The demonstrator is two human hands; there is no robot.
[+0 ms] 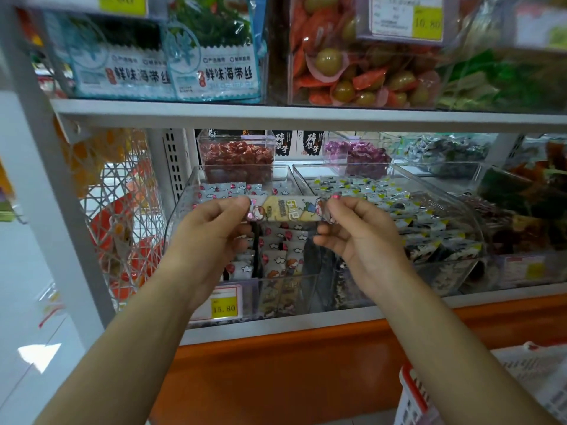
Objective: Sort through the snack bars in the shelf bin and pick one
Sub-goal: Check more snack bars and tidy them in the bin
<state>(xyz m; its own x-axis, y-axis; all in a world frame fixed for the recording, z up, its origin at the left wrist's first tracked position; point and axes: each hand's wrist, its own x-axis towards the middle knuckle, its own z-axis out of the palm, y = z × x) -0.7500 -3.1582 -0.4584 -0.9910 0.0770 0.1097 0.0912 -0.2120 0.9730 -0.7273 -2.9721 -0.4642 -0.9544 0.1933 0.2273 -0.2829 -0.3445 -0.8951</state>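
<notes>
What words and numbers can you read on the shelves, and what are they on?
"鲜味海带丝": seaweed packs, top shelf.
"10.80": upper price tag.
"15.80": lower price tag.
"碎银子": black boxes at the back.
Print on the snack bar, pinched by left hand and right hand: too blurred.

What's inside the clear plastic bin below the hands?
White cloud-printed wrapped snack bars lie in the clear plastic bin; left hand, right hand and held yellow bar cover its middle.

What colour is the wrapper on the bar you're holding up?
Pale yellow in the middle with cartoon figures and pink ends on the snack bar, pinched by left hand and right hand; head view.
</notes>
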